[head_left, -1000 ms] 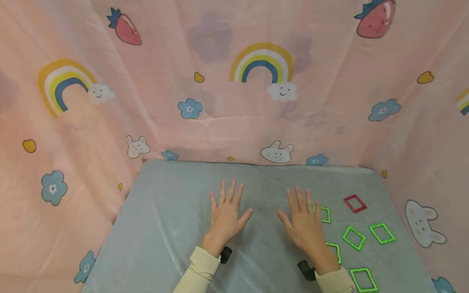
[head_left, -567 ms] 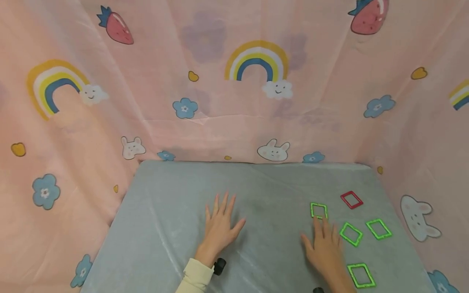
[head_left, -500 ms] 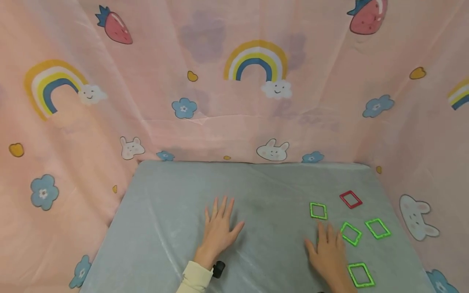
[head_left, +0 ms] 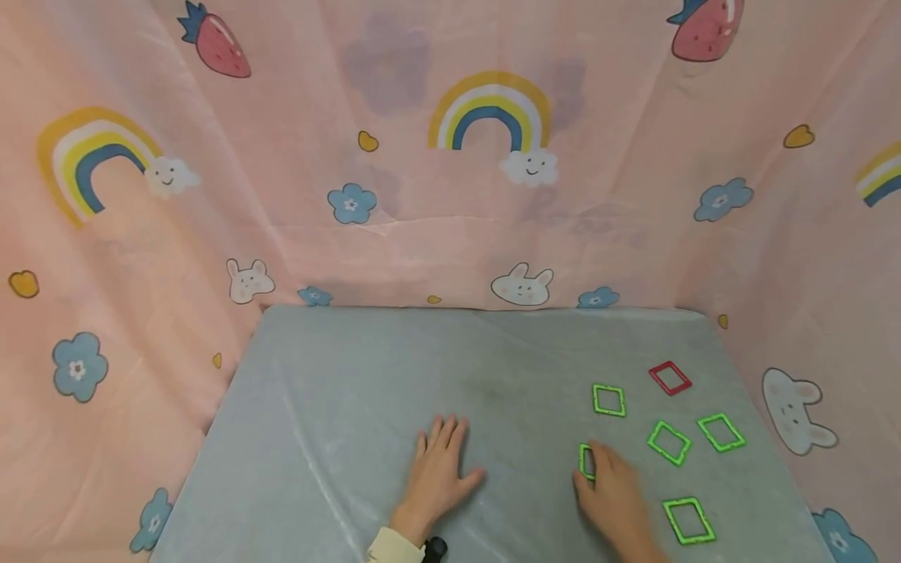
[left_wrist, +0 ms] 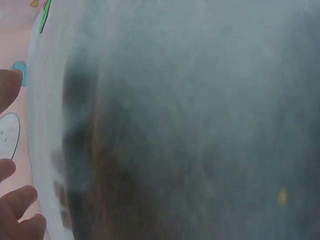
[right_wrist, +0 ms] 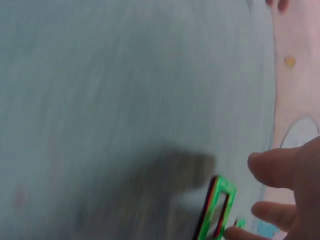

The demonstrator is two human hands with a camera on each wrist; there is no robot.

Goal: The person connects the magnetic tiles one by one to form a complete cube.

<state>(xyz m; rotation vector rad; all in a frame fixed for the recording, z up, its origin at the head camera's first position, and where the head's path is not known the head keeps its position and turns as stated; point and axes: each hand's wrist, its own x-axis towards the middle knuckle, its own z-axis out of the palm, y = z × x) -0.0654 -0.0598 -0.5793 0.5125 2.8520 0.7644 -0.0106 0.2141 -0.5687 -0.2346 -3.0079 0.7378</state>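
Observation:
My right hand is over a small green rectangular frame on the grey-covered table. Its fingers hide the frame's right part, and the left edge shows beyond thumb and index finger. In the right wrist view a fingertip is right at the green frame, while the thumb stands off from it. The frame's side looks dark red there. My left hand lies flat with fingers extended over the bare cloth, holding nothing. Only some of its fingertips appear at the left wrist view's edge.
Further green frames, such as one behind my right hand and one near the front right, lie spread on the table's right side. A red frame lies at the back right. A pink printed curtain borders the table.
My right hand first moved right and toward me, then turned left over the near-left green frame, which now shows further left. The left hand moved slightly nearer. The head view shifted a little.

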